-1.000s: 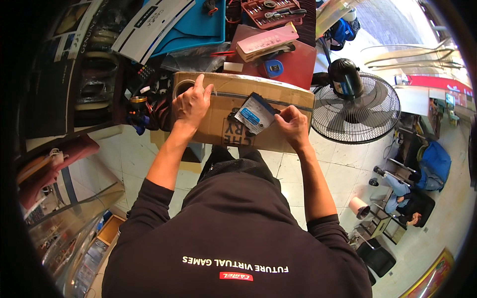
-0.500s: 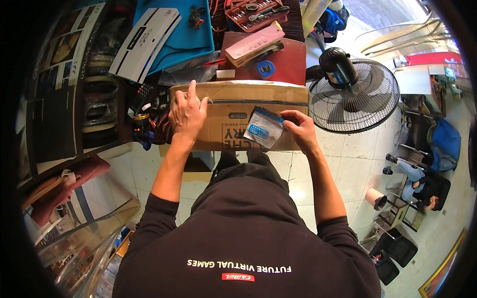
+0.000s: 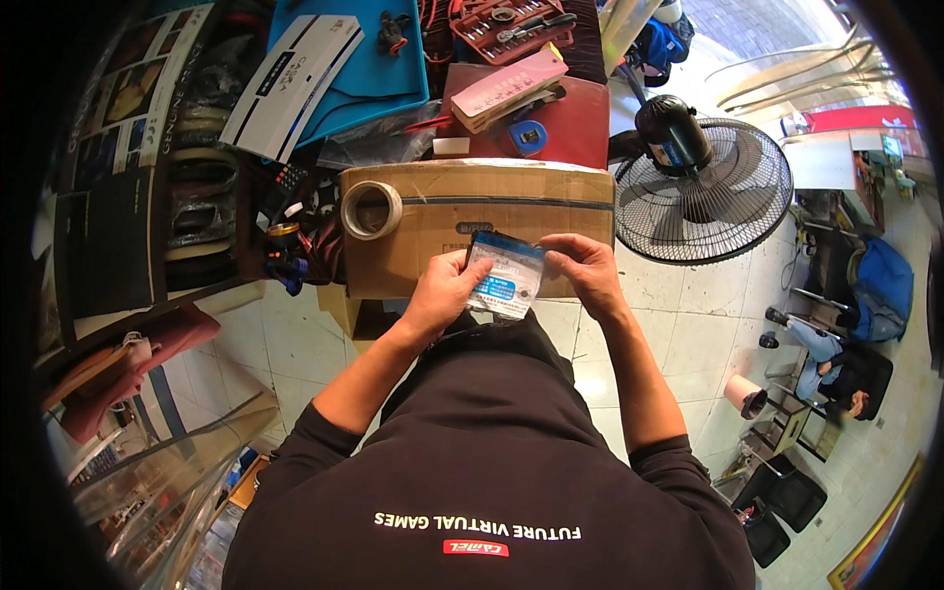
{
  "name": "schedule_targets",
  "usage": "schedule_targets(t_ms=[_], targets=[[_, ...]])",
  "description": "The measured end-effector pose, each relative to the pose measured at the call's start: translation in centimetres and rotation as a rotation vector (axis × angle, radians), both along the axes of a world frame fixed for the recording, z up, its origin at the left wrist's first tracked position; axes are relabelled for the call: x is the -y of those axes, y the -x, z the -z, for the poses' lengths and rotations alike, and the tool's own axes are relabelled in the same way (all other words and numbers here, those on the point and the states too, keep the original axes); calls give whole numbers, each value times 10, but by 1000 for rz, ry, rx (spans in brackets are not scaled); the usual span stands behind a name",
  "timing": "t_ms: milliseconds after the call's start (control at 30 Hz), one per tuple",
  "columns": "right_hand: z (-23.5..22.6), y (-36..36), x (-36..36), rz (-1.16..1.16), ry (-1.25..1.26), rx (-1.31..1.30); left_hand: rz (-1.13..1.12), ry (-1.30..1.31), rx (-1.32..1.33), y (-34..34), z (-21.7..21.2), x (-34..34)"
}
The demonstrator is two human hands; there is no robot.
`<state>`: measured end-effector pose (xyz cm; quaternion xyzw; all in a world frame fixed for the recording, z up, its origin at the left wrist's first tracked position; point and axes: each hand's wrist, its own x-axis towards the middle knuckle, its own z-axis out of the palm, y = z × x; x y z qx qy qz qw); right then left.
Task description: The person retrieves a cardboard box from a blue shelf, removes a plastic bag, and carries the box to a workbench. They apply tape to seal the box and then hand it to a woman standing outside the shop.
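Note:
Both hands hold a small white and blue plastic packet over the near edge of a cardboard box. My left hand grips its left side, thumb on the front face. At the packet's upper right corner, my right hand is closed in a pinch. A roll of tape rests on the box's left part, apart from both hands. What the packet contains cannot be made out.
Beyond the box lie a blue tape measure, a pink box, a red socket set and a blue tray under a long white box. A black fan stands right. Another person sits far right.
My left hand has left the tape roll and come right and nearer me to grip the packet. The packet has shifted slightly nearer me, and my right hand still holds it.

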<state>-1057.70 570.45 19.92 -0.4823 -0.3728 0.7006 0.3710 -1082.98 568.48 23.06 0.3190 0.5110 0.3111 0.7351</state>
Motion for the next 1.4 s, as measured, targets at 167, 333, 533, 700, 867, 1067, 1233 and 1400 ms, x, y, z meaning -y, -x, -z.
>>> schedule_targets(t_ms=[167,333,533,700,867,1067,1233,1400], targets=[[-8,18,8,-4,-204,261,-77,88,-131,0,-9,17],[-23,28,19,130,-436,394,-8,31,79,31,-44,22],[-34,-25,0,141,-358,777,-209,22,-348,56,-49,7],[-19,-15,-12,-12,-620,931,-174,-197,-158,11,28,-21],[-9,-65,39,-78,-347,872,-131,-197,-502,4,74,-35],[32,-109,124,54,-99,891,91,-670,-1117,47,31,-10],[33,-87,121,108,15,852,66,-1122,-1354,88,1,-14],[9,-68,82,52,-381,855,46,-1073,-1517,95,13,-38]])
